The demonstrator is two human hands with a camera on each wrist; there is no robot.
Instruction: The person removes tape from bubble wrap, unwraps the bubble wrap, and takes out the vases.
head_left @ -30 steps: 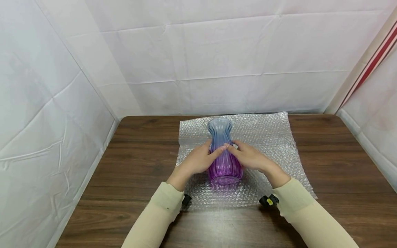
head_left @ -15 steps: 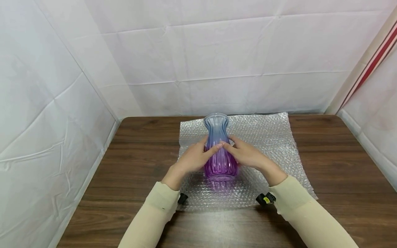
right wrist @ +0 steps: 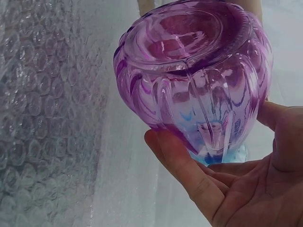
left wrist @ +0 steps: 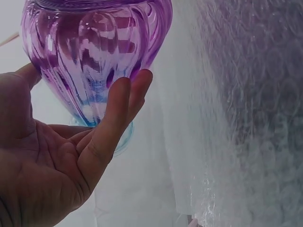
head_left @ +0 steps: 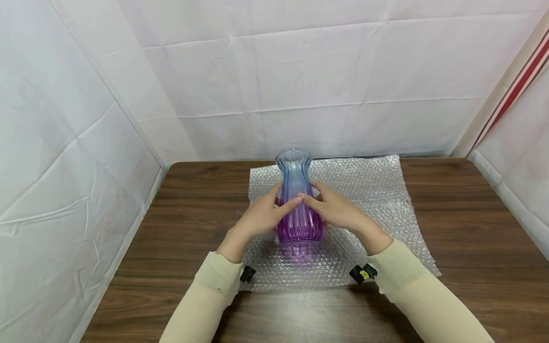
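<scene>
Both hands hold a ribbed glass vase (head_left: 298,221), blue at its flared mouth and purple at the base. My left hand (head_left: 261,212) grips its left side and my right hand (head_left: 336,209) its right side, the thumbs meeting on the near face. In the left wrist view, fingers (left wrist: 118,99) curl around the body of the vase (left wrist: 94,47). The right wrist view shows the underside of the vase (right wrist: 189,38) raised off the wrap, with fingers (right wrist: 175,151) around its side. A sheet of bubble wrap (head_left: 364,205) lies spread beneath it.
The bubble wrap covers the middle of a dark wooden table (head_left: 188,228), reaching its back edge. White cloth walls (head_left: 300,71) stand behind and at both sides. Small black wrist cameras (head_left: 362,273) hang under the sleeves.
The vase, held in both hands, has shifted left and toward the back of the table over the second, its base tipping less toward the viewer. The bubble wrap has stayed in place.
</scene>
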